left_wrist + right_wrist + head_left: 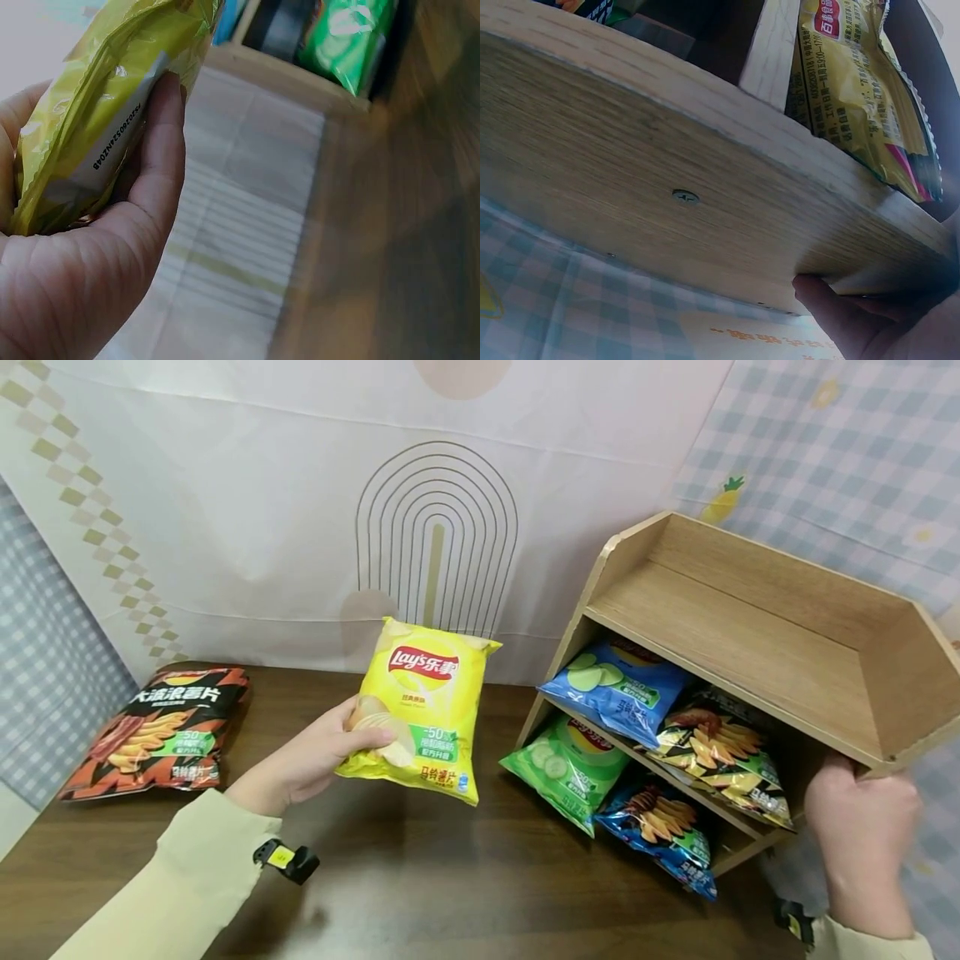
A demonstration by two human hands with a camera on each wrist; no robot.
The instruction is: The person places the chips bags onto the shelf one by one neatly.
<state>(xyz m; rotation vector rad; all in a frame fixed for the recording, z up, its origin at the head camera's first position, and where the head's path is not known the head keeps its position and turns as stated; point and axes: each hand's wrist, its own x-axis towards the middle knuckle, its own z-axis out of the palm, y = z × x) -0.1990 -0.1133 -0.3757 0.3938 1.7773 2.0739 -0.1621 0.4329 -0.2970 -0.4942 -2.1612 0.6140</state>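
Note:
My left hand (318,747) grips a yellow bag of potato chips (438,685), thumb across its front, held up over the table. The left wrist view shows the bag's edge (112,112) between thumb and fingers. On the right my right hand (862,818) holds the side of a small wooden shelf (765,593), and in the right wrist view a digit (832,307) lies along the outside of its side panel. The upper level holds a light blue chip bag (622,685) and a black-and-yellow one (723,743). Below are a green bag (570,764) and a dark blue one (663,827).
A black-and-red chip bag (172,731) lies at the left on the brown wooden table (450,885). Behind the table hangs a pale patterned cloth (262,485), with blue checked cloth (847,468) at the right. The shelf stands at an angle to the back.

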